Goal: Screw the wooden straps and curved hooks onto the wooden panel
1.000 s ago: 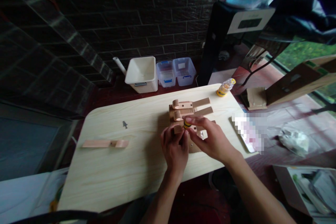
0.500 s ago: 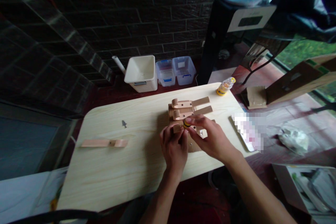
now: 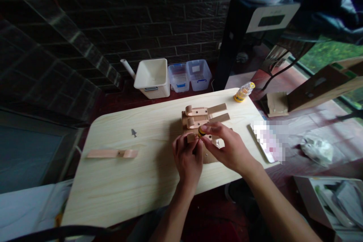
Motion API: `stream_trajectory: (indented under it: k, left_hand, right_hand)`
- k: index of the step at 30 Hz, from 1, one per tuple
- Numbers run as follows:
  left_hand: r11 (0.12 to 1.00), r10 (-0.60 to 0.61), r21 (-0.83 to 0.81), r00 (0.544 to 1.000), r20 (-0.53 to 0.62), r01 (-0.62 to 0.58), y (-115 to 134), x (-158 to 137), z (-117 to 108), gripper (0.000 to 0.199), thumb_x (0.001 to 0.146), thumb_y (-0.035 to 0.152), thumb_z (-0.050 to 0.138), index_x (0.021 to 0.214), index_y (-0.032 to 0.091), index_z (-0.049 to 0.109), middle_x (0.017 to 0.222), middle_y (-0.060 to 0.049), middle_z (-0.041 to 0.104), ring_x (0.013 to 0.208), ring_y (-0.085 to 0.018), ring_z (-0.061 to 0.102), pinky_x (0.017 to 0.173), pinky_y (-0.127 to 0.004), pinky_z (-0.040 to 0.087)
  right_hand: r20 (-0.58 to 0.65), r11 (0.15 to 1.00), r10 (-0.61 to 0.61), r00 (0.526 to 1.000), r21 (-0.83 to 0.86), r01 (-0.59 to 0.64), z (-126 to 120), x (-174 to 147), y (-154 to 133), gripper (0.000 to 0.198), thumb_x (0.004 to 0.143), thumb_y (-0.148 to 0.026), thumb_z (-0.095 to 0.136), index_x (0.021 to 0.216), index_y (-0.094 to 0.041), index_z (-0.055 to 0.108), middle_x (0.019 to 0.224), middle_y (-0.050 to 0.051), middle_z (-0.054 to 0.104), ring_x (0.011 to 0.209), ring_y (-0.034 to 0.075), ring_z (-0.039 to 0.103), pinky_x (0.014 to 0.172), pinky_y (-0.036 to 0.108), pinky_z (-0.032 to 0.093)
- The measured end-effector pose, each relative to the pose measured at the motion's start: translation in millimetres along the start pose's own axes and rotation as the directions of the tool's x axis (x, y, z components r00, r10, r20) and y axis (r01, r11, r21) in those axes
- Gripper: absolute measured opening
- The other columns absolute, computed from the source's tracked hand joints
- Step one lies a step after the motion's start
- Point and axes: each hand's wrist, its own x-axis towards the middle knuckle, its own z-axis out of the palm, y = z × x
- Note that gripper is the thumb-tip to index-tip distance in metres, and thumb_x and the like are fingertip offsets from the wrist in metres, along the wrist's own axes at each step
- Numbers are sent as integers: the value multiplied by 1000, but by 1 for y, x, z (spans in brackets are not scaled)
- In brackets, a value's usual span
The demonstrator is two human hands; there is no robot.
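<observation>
My right hand (image 3: 227, 145) pinches a short yellow-and-black handle, apparently a stubby screwdriver (image 3: 201, 132), between thumb and fingers. Its tip is hidden and points down at a curved wooden piece (image 3: 192, 138). Around that wooden piece my left hand (image 3: 187, 155) is closed, its fingertips close to the tool. Both hands are over a wooden assembly (image 3: 195, 117), which has parallel arms, dark screw holes and flat slats pointing right. On the left of the table lie a loose wooden strip with a curved end (image 3: 103, 153) and a small pile of dark screws (image 3: 134, 133).
A clear bottle with yellow ends (image 3: 244, 92) stands at the back right corner of the table (image 3: 136, 189). A flat, partly blurred white object (image 3: 265, 141) lies at the right edge. Behind the table are a cream bin (image 3: 151, 77), clear tubs (image 3: 198, 75) and a water dispenser (image 3: 235, 41).
The view has shifted very slightly. Both hands stay at the same spot on the assembly, and the yellow-and-black screwdriver looks slightly turned in my right fingers.
</observation>
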Motion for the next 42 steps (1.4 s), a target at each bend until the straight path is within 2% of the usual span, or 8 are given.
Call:
stream_trajectory:
  k: [4, 7, 17, 23, 27, 32, 42]
  left_hand:
    - [1000, -2, -3, 1000, -2, 2, 1, 1, -1, 20, 105, 27, 62, 102, 23, 81, 120, -12, 72, 120, -29, 60, 110, -47, 49]
    - [1000, -2, 6, 1000, -2, 2, 2, 2, -1, 20, 105, 26, 62, 103, 23, 81, 121, -12, 71, 119, -29, 59, 109, -46, 50]
    - [999, 27, 30, 1000, -12, -27, 2, 2, -2, 20, 105, 25, 60, 103, 22, 79, 119, -12, 72, 117, -29, 60, 107, -46, 50]
    - [999, 16, 28, 1000, 10, -16, 2, 3, -3, 21, 104, 23, 59, 105, 22, 80, 118, -13, 73, 117, -30, 61, 107, -48, 51]
    - [1000, 3, 8, 1000, 1, -3, 3, 3, -3, 20, 104, 23, 60, 105, 22, 80, 119, -12, 73, 117, -30, 61, 108, -48, 50]
    - [1000, 2, 8, 1000, 1, -2, 3, 3, -3, 20, 104, 26, 61, 110, 23, 80, 119, -12, 73, 118, -30, 60, 107, -47, 50]
    - [1000, 0, 22, 1000, 1, 0, 3, 3, -3, 20, 105, 28, 61, 109, 24, 80, 119, -12, 72, 117, -30, 60, 106, -47, 51]
  right_hand:
    - [22, 1000, -8, 1000, 1, 8, -1, -1, -1, 33, 103, -12, 65, 131, -28, 61, 128, 7, 79, 118, 21, 80, 97, 33, 68]
    - [13, 1000, -30, 999, -6, 30, 0, -1, 0, 32, 103, -12, 65, 130, -28, 61, 124, 6, 80, 112, 20, 81, 93, 32, 68]
    - [-1, 999, -52, 999, -18, 52, 4, 1, 1, 28, 104, -15, 66, 129, -28, 63, 119, 7, 76, 111, 20, 78, 91, 32, 67]
    - [-8, 999, -44, 999, -16, 44, 5, 1, -1, 29, 103, -13, 67, 127, -28, 63, 121, 7, 77, 115, 20, 78, 96, 33, 67]
    - [32, 1000, -15, 999, 28, 14, 3, -1, -3, 33, 101, -10, 66, 129, -28, 60, 128, 8, 79, 121, 21, 78, 101, 35, 66]
    - [33, 1000, -15, 999, 9, 15, 3, -3, -1, 31, 103, -12, 66, 129, -28, 59, 122, 6, 81, 111, 20, 82, 91, 32, 68]
    - [-5, 1000, 4, 1000, 4, -4, 3, -2, 1, 28, 103, -16, 68, 128, -29, 62, 118, 5, 80, 110, 20, 81, 90, 31, 68]
